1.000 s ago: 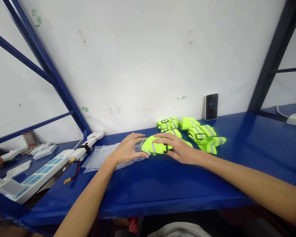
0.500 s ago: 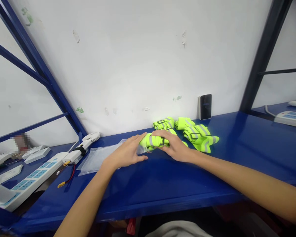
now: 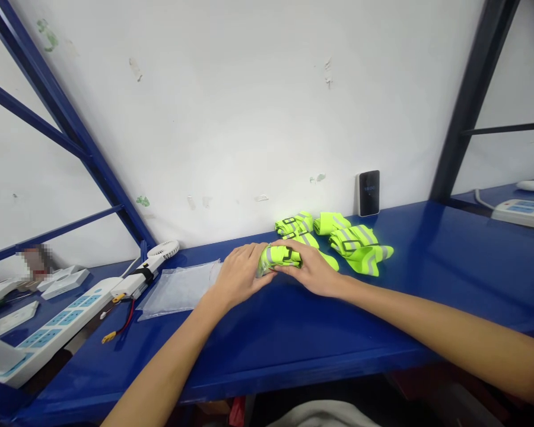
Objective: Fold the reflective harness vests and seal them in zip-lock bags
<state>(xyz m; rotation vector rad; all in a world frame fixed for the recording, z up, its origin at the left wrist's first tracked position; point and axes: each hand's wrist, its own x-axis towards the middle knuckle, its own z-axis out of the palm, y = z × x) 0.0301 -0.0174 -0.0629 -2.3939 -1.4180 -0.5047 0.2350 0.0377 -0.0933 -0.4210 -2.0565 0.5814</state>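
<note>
Between my two hands is a rolled neon-yellow reflective strap [image 3: 279, 256] with grey stripes and a black buckle, partly inside a clear plastic bag. My left hand [image 3: 241, 273] is closed on its left end, where the clear plastic shows. Fingers and thumb of my right hand [image 3: 310, 267] wrap its right end. Just behind lie more folded reflective straps [image 3: 293, 224] of the same kind. Others [image 3: 356, 240] sit to the right, one with a loose end. Flat clear plastic bags [image 3: 178, 289] lie left of my left hand.
On the blue table [image 3: 329, 338], a small fan [image 3: 165, 249] and a red-black cable with yellow connectors [image 3: 125, 320] lie at the left. A white power strip [image 3: 57, 323] runs beyond the left edge. A black-screened device [image 3: 368, 193] leans against the wall.
My left hand has moved right and closed on the bagged end of the strap; its thumb, apart before, now presses near it. My right hand still grips the other end.
</note>
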